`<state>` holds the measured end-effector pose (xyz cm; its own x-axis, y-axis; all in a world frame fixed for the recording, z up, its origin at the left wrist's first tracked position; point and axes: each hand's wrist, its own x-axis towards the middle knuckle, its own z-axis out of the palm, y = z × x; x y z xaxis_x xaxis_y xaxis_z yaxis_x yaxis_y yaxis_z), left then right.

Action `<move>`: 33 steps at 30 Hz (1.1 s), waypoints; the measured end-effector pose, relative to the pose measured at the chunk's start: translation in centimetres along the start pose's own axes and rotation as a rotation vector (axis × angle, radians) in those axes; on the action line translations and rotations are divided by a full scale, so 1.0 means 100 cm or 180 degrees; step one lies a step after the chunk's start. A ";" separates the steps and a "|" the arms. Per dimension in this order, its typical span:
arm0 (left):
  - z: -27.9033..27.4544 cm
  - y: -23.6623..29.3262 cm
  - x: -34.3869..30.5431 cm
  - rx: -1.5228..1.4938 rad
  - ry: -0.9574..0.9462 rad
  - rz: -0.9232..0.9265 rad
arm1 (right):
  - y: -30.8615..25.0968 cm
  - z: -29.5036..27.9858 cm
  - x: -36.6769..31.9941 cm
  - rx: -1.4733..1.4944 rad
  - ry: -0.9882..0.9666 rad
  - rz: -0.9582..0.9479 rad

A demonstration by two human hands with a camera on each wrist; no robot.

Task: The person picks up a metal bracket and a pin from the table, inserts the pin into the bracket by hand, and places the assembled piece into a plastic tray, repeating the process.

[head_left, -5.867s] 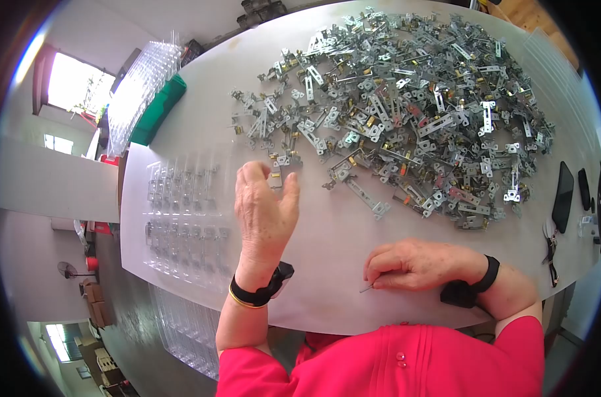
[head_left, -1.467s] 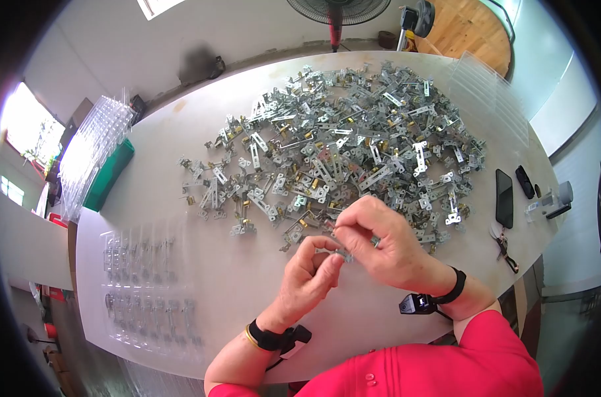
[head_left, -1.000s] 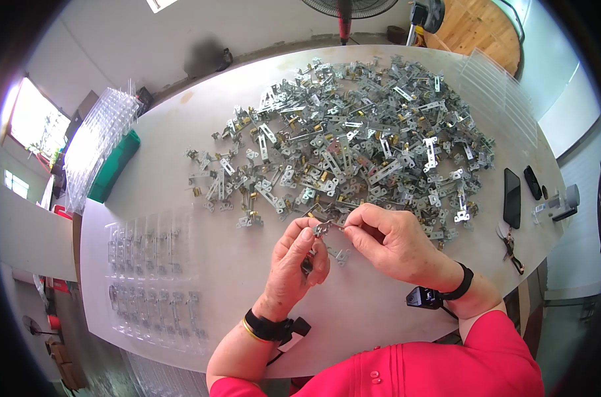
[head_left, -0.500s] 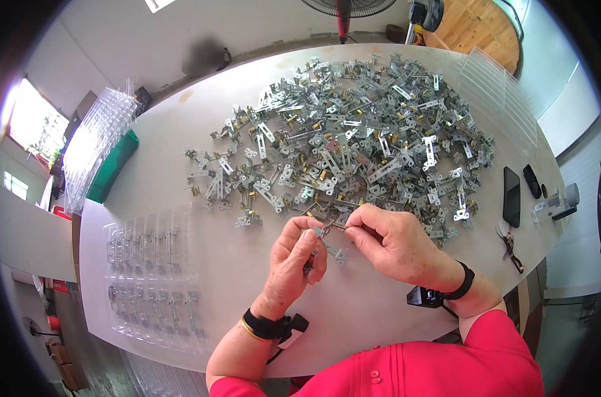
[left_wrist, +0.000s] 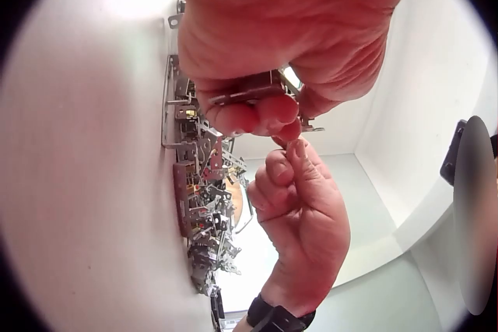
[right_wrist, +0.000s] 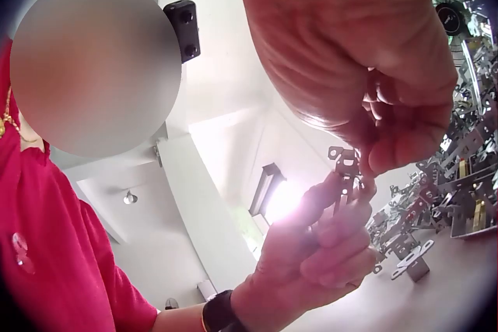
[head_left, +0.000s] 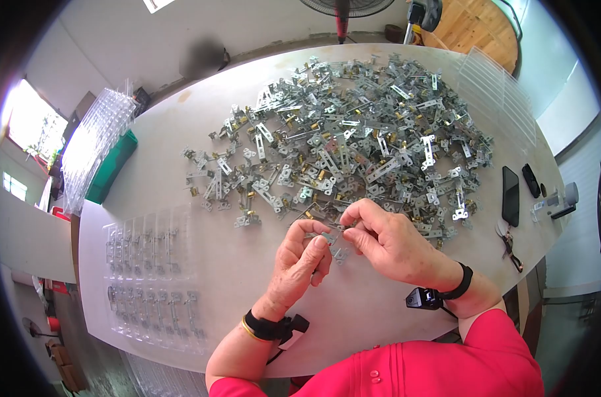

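My left hand [head_left: 299,260] curls its fingers and thumb round a small metal bracket [right_wrist: 346,162], whose holed end sticks up past the fingertips in the right wrist view. Close on its right, my right hand [head_left: 396,243] has thumb and forefinger pinched at the bracket's end; whatever lies between those tips is too small to tell. In the left wrist view the bracket [left_wrist: 249,89] crosses under the left fingers. Another bracket [head_left: 341,255] lies on the table just below the gap between the hands. Beyond them spreads a large pile of metal brackets [head_left: 353,132].
Clear trays [head_left: 152,245] holding rows of brackets lie at the left. Stacked clear trays [head_left: 99,142] lean by a green bin [head_left: 113,167] at the back left. A phone [head_left: 510,196] and cutters [head_left: 507,245] lie at the right, with flat clear trays [head_left: 499,86] behind.
Since the oldest frame, my left hand has come from beside the trays to meet my right hand by the pile, and it has taken hold of a bracket. Lately the fingertips have shifted slightly.
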<state>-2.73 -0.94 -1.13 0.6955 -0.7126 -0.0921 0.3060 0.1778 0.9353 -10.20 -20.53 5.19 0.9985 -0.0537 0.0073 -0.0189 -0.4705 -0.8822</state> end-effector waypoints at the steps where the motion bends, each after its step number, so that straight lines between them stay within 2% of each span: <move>1: 0.000 0.000 0.000 0.0074 0.0002 0.0031 | 0.005 0.001 0.001 0.0108 -0.0106 -0.0035; 3: 0.000 -0.001 0.000 0.0161 -0.0077 0.0041 | 0.007 -0.001 0.001 0.0205 -0.0205 -0.0071; 5: 0.000 -0.001 0.000 0.0261 -0.0135 0.0057 | 0.006 -0.002 0.001 0.0386 -0.0466 0.0188; 9: 0.002 -0.002 -0.001 0.0192 -0.0281 0.0044 | 0.008 -0.008 0.004 0.0560 -0.0618 0.0322; 11: 0.001 -0.003 0.000 0.0134 -0.0327 0.0087 | 0.006 -0.010 0.005 0.1283 -0.0804 0.0764; 15: 0.002 0.000 -0.004 0.0289 -0.0386 0.0016 | 0.010 -0.010 0.006 0.1442 -0.0890 0.0786; 17: 0.004 0.000 -0.003 0.0351 -0.0422 -0.0007 | 0.020 -0.008 0.006 0.1027 -0.0744 0.0262; 18: 0.004 -0.001 -0.004 0.0361 -0.0484 -0.0017 | 0.020 -0.010 0.005 0.1015 -0.0727 0.0271; 20: 0.006 -0.001 -0.004 0.0374 -0.0535 -0.0035 | 0.019 -0.011 0.005 0.0367 -0.0498 -0.0219; 23: 0.012 0.002 -0.008 0.0638 -0.0639 -0.0020 | 0.016 -0.007 0.005 0.0946 -0.0410 -0.0023; 25: 0.015 0.007 -0.009 0.0593 -0.0839 -0.0262 | 0.016 -0.005 0.006 0.1168 -0.0344 0.0143; 27: 0.012 0.004 -0.007 0.0317 -0.0676 -0.0192 | 0.012 -0.009 0.007 0.0835 0.0141 -0.0746; 29: 0.002 0.004 -0.002 -0.0212 -0.0533 -0.0282 | 0.006 -0.017 0.004 0.0663 -0.0016 -0.0735; 31: 0.000 0.004 0.000 -0.0239 -0.0406 -0.0205 | 0.002 -0.018 0.003 0.0442 -0.0264 -0.1043; 33: 0.000 0.006 0.001 -0.0446 -0.0396 -0.0293 | -0.001 -0.015 0.002 0.0503 -0.0393 -0.0860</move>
<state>-2.50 -0.88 -0.62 0.5774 -0.8070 -0.1241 0.4583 0.1945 0.8673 -10.05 -21.81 5.99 0.9652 0.1660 0.2021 0.2457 -0.3101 -0.9184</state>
